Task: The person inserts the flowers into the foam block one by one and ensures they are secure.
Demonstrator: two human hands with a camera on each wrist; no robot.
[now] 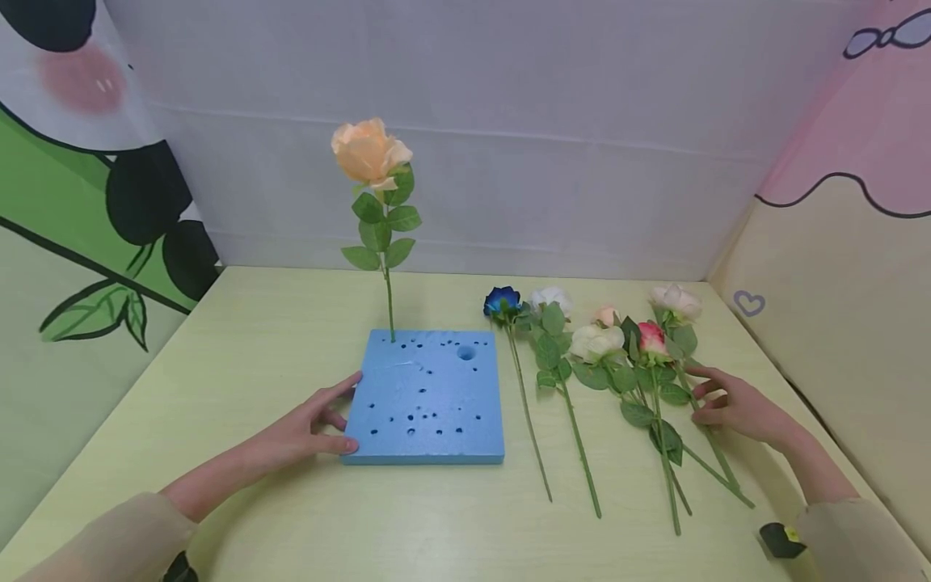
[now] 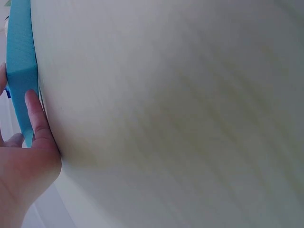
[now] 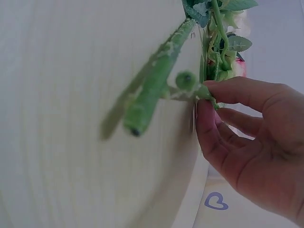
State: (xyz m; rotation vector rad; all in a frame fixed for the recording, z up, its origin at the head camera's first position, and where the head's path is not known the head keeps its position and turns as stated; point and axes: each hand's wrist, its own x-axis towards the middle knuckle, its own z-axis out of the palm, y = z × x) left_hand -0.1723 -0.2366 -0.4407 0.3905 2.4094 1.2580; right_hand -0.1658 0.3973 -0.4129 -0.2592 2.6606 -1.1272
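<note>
My left hand (image 1: 327, 420) rests against the left side of a blue foam block (image 1: 429, 396) full of small holes, its thumb at the near corner. In the left wrist view its fingers (image 2: 37, 116) lie fairly straight along the block's side. One peach rose (image 1: 369, 153) stands upright in the block's back left part. On the right, my right hand (image 1: 738, 408) pinches the green stem of a pale pink rose (image 1: 676, 302) that lies on the table. The right wrist view shows the thumb and fingers meeting on that stem (image 3: 204, 92).
Between the block and my right hand lie several flowers: a blue rose (image 1: 502, 301), a white rose (image 1: 550, 297), a cream rose (image 1: 596, 343) and a red-pink rose (image 1: 652, 338). Stems on the right cross one another. A pale wall (image 1: 509, 186) rises behind the table.
</note>
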